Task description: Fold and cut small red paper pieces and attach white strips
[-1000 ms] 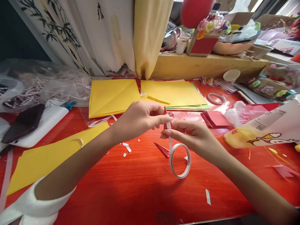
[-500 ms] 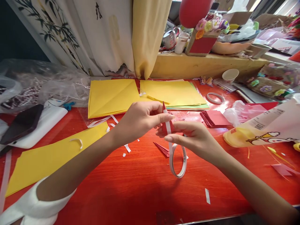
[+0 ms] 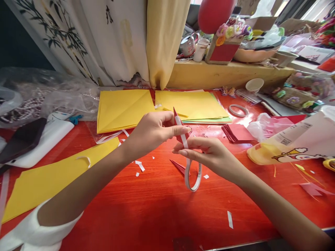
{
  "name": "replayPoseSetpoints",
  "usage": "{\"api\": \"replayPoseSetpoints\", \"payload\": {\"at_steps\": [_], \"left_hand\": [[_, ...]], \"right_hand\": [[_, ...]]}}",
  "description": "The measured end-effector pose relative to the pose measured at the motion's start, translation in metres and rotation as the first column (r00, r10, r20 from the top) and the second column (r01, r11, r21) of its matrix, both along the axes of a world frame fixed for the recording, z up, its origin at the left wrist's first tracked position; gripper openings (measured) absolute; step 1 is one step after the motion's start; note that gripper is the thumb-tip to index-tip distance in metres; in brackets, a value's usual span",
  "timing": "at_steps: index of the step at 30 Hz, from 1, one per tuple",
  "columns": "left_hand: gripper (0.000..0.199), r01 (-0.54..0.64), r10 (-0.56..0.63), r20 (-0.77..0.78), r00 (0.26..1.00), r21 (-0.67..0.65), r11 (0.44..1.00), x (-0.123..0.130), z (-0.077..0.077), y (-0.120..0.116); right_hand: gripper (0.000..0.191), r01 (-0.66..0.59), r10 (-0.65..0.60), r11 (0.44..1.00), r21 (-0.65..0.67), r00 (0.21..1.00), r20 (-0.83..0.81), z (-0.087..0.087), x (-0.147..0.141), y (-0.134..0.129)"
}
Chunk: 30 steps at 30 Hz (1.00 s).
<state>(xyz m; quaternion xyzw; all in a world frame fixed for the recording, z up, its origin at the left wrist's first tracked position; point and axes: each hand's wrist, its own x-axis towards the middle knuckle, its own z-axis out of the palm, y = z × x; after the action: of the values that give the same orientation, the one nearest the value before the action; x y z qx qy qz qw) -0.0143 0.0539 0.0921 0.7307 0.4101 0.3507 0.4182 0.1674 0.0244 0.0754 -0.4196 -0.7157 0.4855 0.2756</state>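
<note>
My left hand (image 3: 157,129) pinches a pointed, folded red paper piece (image 3: 179,138) between thumb and fingers. Along that piece lies a white strip of tape, leading down to a thin tape roll (image 3: 187,179) that hangs below my right hand (image 3: 213,153). The right thumb and fingers are closed on the tape just under the paper's lower end. Beneath the hands, a second folded red paper piece (image 3: 178,166) rests on the table, partly behind the roll.
Yellow paper stacks (image 3: 125,108) lie at the back of the red table (image 3: 146,216), more yellow sheets (image 3: 60,174) at left. On the right are red paper squares (image 3: 238,133), another tape roll (image 3: 238,110) and a tilted drink cup (image 3: 264,151). White scraps (image 3: 230,219) are scattered about.
The red paper has tilted leftward, and both hands have shifted slightly left. The hanging tape roll has moved left and up a little and turned.
</note>
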Motion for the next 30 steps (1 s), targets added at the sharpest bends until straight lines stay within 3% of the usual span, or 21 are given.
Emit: {"api": "replayPoseSetpoints", "payload": {"at_steps": [6, 10, 13, 15, 16, 19, 22, 26, 30], "left_hand": [[0.032, 0.164, -0.143, 0.102, 0.984, -0.232, 0.959, -0.005, -0.002, 0.006], [0.021, 0.298, -0.295, 0.050, 0.954, -0.262, 0.918, -0.006, -0.003, 0.008], [0.022, 0.246, -0.254, -0.009, 0.967, -0.219, 0.944, -0.006, -0.003, 0.009], [0.026, 0.199, -0.207, -0.017, 0.978, -0.213, 0.957, -0.005, -0.006, 0.010], [0.027, 0.179, -0.187, -0.014, 0.982, -0.216, 0.960, -0.004, -0.008, 0.011], [0.030, 0.127, -0.132, -0.009, 0.991, -0.200, 0.971, -0.002, -0.018, 0.013], [0.034, 0.149, -0.159, -0.032, 0.987, -0.209, 0.966, 0.001, -0.027, 0.015], [0.030, 0.287, -0.306, -0.047, 0.951, -0.240, 0.928, 0.005, -0.027, 0.010], [0.025, 0.281, -0.284, -0.121, 0.951, -0.042, 0.959, 0.008, -0.019, 0.002]], "right_hand": [[0.024, -0.049, 0.049, 0.999, -0.007, 0.999, 0.008, -0.005, 0.000, 0.002], [0.024, -0.050, 0.051, 0.998, -0.036, 0.999, 0.018, -0.004, 0.000, 0.001], [0.025, 0.008, -0.008, 1.000, -0.003, 0.996, 0.086, -0.007, 0.012, 0.001], [0.032, 0.117, -0.119, 0.993, 0.021, 0.984, 0.133, -0.013, 0.026, 0.001], [0.037, 0.179, -0.179, 0.984, 0.013, 0.977, 0.113, -0.016, 0.033, 0.001], [0.033, 0.199, -0.198, 0.980, -0.010, 0.978, 0.068, -0.023, 0.047, 0.001], [0.029, 0.154, -0.153, 0.988, -0.010, 0.987, 0.046, -0.023, 0.046, -0.003], [0.026, -0.027, 0.025, 1.000, 0.011, 0.988, 0.153, -0.019, 0.031, -0.011], [0.030, -0.077, 0.084, 0.994, -0.072, 0.991, 0.105, -0.022, 0.023, -0.015]]}}
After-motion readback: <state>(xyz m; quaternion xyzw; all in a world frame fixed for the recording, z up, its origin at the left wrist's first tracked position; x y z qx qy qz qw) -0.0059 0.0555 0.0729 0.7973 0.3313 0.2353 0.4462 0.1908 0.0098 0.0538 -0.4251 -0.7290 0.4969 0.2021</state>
